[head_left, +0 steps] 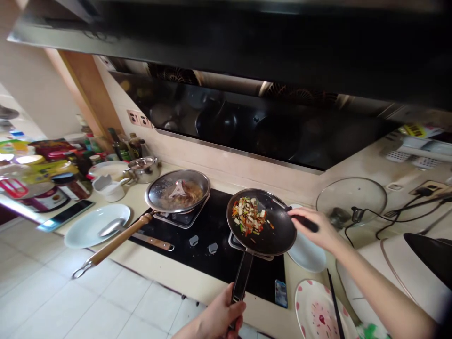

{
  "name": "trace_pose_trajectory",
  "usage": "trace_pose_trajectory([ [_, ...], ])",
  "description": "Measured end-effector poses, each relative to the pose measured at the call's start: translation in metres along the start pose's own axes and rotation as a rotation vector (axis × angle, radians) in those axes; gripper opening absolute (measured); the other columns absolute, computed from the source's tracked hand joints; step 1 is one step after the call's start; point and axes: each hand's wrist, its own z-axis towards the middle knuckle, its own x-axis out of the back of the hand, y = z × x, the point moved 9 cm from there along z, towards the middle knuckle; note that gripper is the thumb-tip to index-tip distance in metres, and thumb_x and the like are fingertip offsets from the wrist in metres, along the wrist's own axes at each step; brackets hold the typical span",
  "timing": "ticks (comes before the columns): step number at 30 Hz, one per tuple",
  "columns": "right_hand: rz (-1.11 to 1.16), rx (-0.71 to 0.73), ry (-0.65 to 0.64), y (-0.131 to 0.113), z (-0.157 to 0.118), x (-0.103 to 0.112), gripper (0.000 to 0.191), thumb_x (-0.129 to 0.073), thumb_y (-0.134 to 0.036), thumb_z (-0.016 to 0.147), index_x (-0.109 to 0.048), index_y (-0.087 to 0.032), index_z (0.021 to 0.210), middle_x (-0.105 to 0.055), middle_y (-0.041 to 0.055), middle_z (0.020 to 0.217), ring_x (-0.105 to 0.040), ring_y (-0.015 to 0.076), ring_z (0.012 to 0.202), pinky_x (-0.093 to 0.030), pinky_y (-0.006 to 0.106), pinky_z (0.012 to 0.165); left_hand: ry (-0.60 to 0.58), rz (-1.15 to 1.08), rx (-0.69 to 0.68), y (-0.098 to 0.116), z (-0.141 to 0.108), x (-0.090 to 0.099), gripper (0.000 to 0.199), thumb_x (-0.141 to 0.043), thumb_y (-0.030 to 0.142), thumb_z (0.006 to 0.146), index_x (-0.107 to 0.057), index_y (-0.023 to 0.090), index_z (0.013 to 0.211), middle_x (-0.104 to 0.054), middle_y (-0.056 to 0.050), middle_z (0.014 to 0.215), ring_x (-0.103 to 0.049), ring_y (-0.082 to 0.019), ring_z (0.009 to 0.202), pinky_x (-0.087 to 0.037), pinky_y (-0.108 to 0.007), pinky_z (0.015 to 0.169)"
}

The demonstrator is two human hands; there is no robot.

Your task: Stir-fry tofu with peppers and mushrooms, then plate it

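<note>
The left grip [227,309] holds a frying pan [278,231] of chopped food [248,215].

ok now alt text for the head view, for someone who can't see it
A person's left grip holds the handle of a pan of chopped food on a black stove, while the right grip holds a utensil at the pan. A lidded pan sits to the left, with plates on both sides.

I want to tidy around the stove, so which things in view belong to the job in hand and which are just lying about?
In the job:
Uncovered frying pan, held by the left hand
Chopped food in it
Black-handled utensil in the right hand

Apparently just lying about:
Phone
Glass lid by the wall
Pink-patterned plate
</note>
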Motion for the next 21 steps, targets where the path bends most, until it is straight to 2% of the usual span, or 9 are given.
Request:
trace_pose_trajectory([
  [2, -0.115, 0.172, -0.104, -0.024, -0.004, -0.034, 0.023, -0.049, -0.019, 0.087, -0.065, -0.021, 0.103, -0.063, 0.0084, 0.097, -0.061, 0.0196, 0.086, -0.049, 0.035, 0.079, -0.012, 0.019, -0.011, -0.002, 0.003, 0.001, 0.049, -0.062, 0.055, 0.066, -0.035, 0.024, 0.093, -0.049, 0.012, 0.042, -0.029, -0.004, 0.024, -0.019, -0.016, 0.028],
  [4, -0.193, 0.244, -0.211, -0.038, -0.017, -0.064, 0.024, -0.047, -0.013, 0.085, -0.065, -0.020, 0.099, -0.059, 0.0077, 0.092, -0.057, 0.0185, 0.079, -0.047, 0.031, 0.071, -0.029, 0.034, -0.018, -0.004, 0.005, 0.001, 0.050, -0.062, 0.056, 0.067, -0.035, 0.024, 0.094, -0.049, 0.011, 0.043, -0.031, -0.004, 0.025, -0.020, -0.016, 0.029],
  [6, -0.265, 0.289, -0.336, -0.051, -0.037, -0.078, 0.022, -0.048, -0.010, 0.082, -0.064, -0.021, 0.092, -0.056, 0.0060, 0.089, -0.054, 0.0182, 0.076, -0.043, 0.029, 0.067, -0.029, 0.035, -0.021, -0.005, 0.006, 0.001, 0.053, -0.062, 0.059, 0.066, -0.035, 0.024, 0.094, -0.050, 0.011, 0.043, -0.032, -0.004, 0.025, -0.020, -0.016, 0.028],
  [9, -0.299, 0.284, -0.462, -0.060, -0.059, -0.064, 0.024, -0.047, -0.009, 0.083, -0.062, -0.024, 0.092, -0.053, 0.0028, 0.086, -0.051, 0.0163, 0.072, -0.038, 0.027, 0.064, -0.009, 0.013, -0.014, -0.005, 0.004, 0.000, 0.056, -0.062, 0.063, 0.063, -0.034, 0.024, 0.092, -0.049, 0.011, 0.043, -0.030, -0.004, 0.024, -0.018, -0.015, 0.027],
  [12, -0.292, 0.219, -0.436, -0.052, -0.051, -0.047, 0.026, -0.045, -0.008, 0.084, -0.061, -0.025, 0.096, -0.051, 0.0013, 0.086, -0.050, 0.0150, 0.072, -0.037, 0.024, 0.064, 0.007, -0.014, -0.006, -0.003, 0.000, -0.001, 0.054, -0.063, 0.059, 0.063, -0.033, 0.024, 0.092, -0.050, 0.011, 0.043, -0.031, -0.004, 0.024, -0.018, -0.015, 0.026],
  [15, -0.325, 0.211, -0.381, -0.040, -0.033, -0.062, 0.024, -0.048, -0.008, 0.082, -0.062, -0.022, 0.095, -0.053, 0.0045, 0.091, -0.052, 0.0185, 0.082, -0.039, 0.027, 0.071, 0.013, -0.026, 0.005, -0.001, -0.001, -0.002, 0.053, -0.064, 0.056, 0.063, -0.033, 0.025, 0.092, -0.051, 0.011, 0.044, -0.032, -0.005, 0.025, -0.019, -0.015, 0.024],
  [18, -0.330, 0.232, -0.415, -0.042, -0.038, -0.078, 0.021, -0.049, -0.009, 0.080, -0.064, -0.021, 0.089, -0.054, 0.0056, 0.091, -0.052, 0.0196, 0.081, -0.040, 0.029, 0.072, 0.014, -0.024, -0.015, 0.002, -0.001, -0.002, 0.050, -0.063, 0.054, 0.065, -0.033, 0.024, 0.091, -0.051, 0.011, 0.045, -0.031, -0.005, 0.025, -0.020, -0.015, 0.024],
  [19, -0.309, 0.232, -0.440, -0.048, -0.046, -0.075, 0.021, -0.048, -0.010, 0.081, -0.064, -0.022, 0.088, -0.055, 0.0050, 0.090, -0.052, 0.0190, 0.079, -0.041, 0.029, 0.071, 0.012, -0.020, -0.027, 0.004, -0.001, -0.003, 0.049, -0.062, 0.053, 0.065, -0.033, 0.024, 0.091, -0.051, 0.011, 0.045, -0.032, -0.005, 0.025, -0.021, -0.016, 0.024],
  [21, -0.233, 0.194, -0.487, -0.063, -0.067, -0.054, 0.024, -0.047, -0.011, 0.082, -0.065, -0.025, 0.089, -0.057, 0.0036, 0.091, -0.053, 0.0179, 0.076, -0.041, 0.027, 0.067, 0.007, -0.017, -0.040, 0.006, -0.002, -0.004, 0.048, -0.063, 0.051, 0.065, -0.033, 0.024, 0.091, -0.051, 0.011, 0.046, -0.034, -0.006, 0.026, -0.022, -0.016, 0.024],
])
